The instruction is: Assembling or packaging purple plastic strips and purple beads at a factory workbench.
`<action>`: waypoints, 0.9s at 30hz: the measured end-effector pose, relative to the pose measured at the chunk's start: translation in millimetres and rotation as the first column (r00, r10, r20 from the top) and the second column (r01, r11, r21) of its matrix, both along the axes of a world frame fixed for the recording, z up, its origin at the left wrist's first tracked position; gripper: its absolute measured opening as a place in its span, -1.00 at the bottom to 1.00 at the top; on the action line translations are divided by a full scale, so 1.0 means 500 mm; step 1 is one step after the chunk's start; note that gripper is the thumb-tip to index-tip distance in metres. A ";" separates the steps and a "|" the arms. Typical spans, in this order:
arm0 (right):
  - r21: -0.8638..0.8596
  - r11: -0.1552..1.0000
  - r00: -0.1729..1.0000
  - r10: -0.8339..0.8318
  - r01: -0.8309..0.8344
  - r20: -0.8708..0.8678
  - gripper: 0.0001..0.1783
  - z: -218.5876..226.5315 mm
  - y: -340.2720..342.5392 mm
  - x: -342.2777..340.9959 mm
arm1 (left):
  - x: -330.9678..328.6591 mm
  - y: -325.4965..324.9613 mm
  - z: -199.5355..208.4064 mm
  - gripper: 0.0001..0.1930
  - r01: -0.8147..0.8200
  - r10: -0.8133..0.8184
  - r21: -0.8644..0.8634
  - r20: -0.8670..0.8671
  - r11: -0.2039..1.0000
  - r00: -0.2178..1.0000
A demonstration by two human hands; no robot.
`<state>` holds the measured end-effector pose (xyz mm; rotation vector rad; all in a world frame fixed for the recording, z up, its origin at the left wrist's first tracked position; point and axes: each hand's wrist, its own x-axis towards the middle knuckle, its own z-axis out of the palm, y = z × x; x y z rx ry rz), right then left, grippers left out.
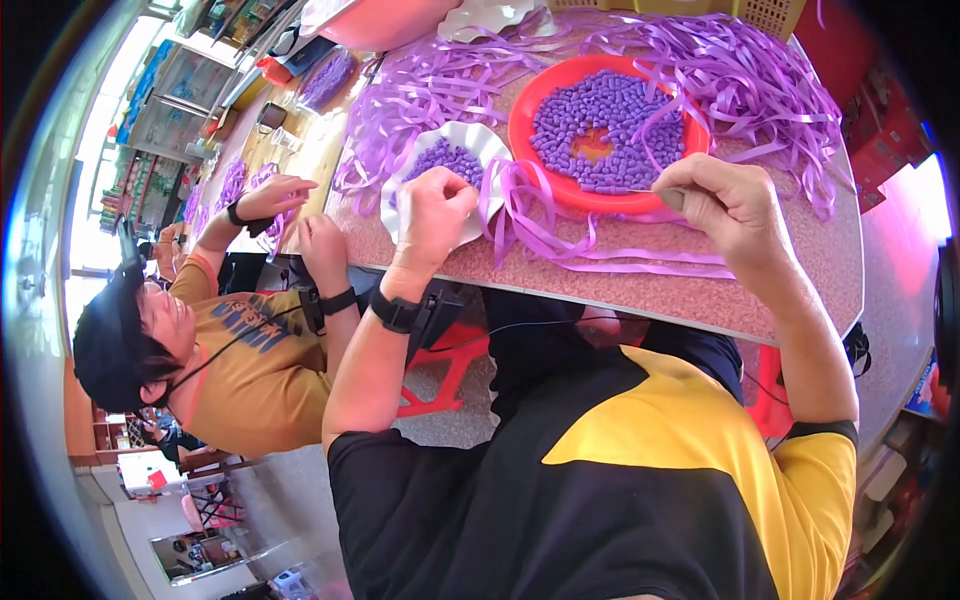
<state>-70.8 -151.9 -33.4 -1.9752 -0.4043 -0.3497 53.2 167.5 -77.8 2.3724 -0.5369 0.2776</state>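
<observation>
My left hand [437, 212] is closed in front of the white scalloped dish [398, 180], which holds purple beads [448, 158]. Whatever its fingers grip, if anything, is too small to make out. My right hand [728, 208] pinches a thin pale needle-like piece [640, 191] between thumb and forefinger. That piece reaches left over the near rim of a red round tray [560, 192]. Many purple beads [600, 105] fill the tray, apart from a bare patch near its middle. Between my hands, loops of purple ribbon [530, 215] lie on the table.
More purple ribbons [745, 75] are heaped on the table [640, 295] behind the tray. A pink basin [375, 22] and a yellow crate [765, 15] stand at the back. On my left sits a co-worker [250, 350], hands near another table [320, 170].
</observation>
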 end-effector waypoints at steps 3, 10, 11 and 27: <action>0.001 1.000 1.000 0.011 -0.011 0.002 -0.91 0.004 -0.001 -0.006 | -0.016 -0.002 0.044 -0.95 -0.082 -0.002 -0.306 -0.264 0.949 0.965; -0.015 0.998 0.991 0.067 -0.065 0.115 -0.80 -0.005 0.012 -0.002 | -0.095 -0.104 0.056 -0.86 -0.232 -0.730 -0.923 -0.384 0.305 0.566; -0.048 0.997 0.993 0.060 -0.055 0.104 -0.77 -0.003 0.015 -0.004 | -0.110 -0.126 0.055 -0.86 -0.270 -0.755 -0.921 -0.385 0.281 0.531; -0.080 0.990 0.980 -0.102 0.117 0.171 -0.74 0.018 -0.001 -0.056 | -0.179 -0.239 0.074 -0.85 -0.243 -0.791 -0.933 -0.355 0.265 0.498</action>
